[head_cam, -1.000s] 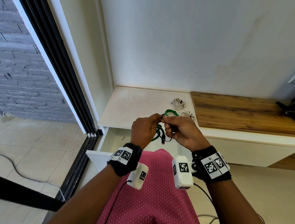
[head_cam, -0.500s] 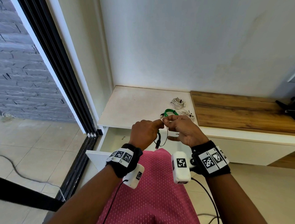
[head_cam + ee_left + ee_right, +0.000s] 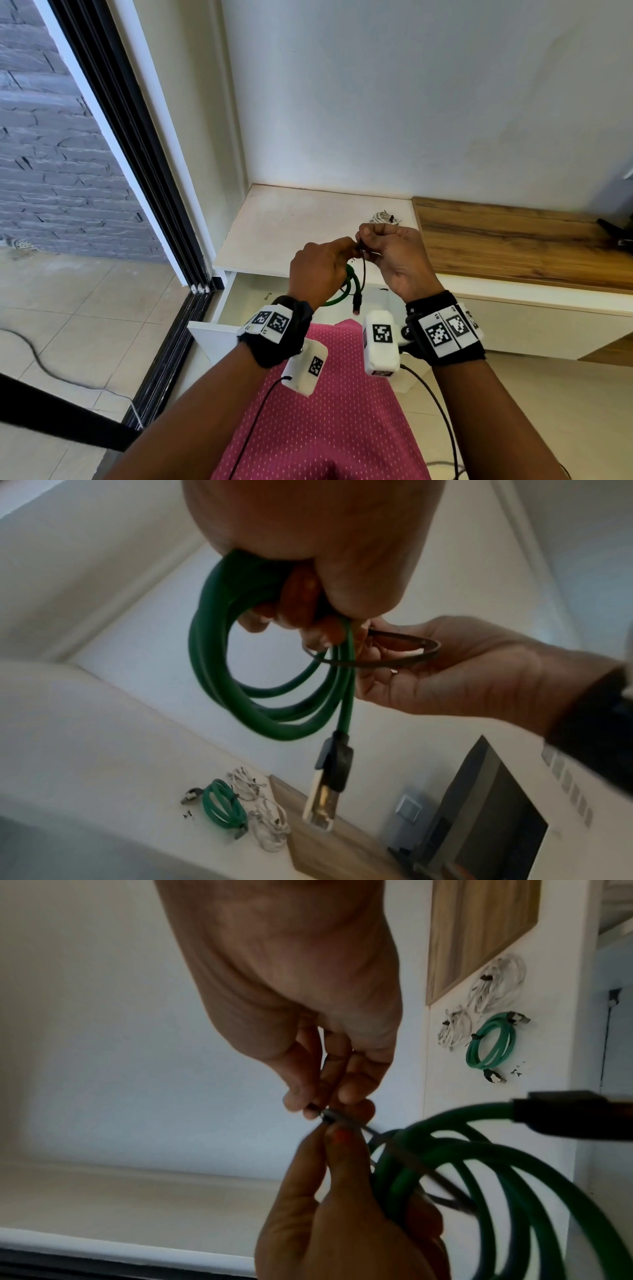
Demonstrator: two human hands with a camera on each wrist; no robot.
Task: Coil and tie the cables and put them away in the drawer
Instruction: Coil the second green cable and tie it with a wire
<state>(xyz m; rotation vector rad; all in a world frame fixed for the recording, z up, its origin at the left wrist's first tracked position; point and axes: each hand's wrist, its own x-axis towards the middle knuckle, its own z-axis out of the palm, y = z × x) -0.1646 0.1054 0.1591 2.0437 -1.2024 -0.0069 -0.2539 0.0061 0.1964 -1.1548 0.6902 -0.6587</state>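
My left hand (image 3: 347,248) grips a coiled green cable (image 3: 349,289), which hangs below it with its black-and-gold connector (image 3: 357,305) dangling. In the left wrist view the green cable (image 3: 257,685) shows several loops, and a thin black tie (image 3: 380,656) circles its strands. My right hand (image 3: 363,240) pinches the tie's end against the left fingertips; the pinch (image 3: 329,1112) is plain in the right wrist view. Below the hands the white drawer (image 3: 236,308) stands pulled out.
On the white counter (image 3: 284,233) lie a tied green coil (image 3: 491,1045) and two white tied bundles (image 3: 500,980), (image 3: 453,1028); one white bundle (image 3: 383,217) shows past my right hand. A wooden top (image 3: 513,246) adjoins on the right. A black sliding-door frame (image 3: 137,171) stands left.
Both hands have risen a little toward the counter. The tie, loose between the hands before, is now pinched at its end by the right hand, and the coil hangs under the left hand.
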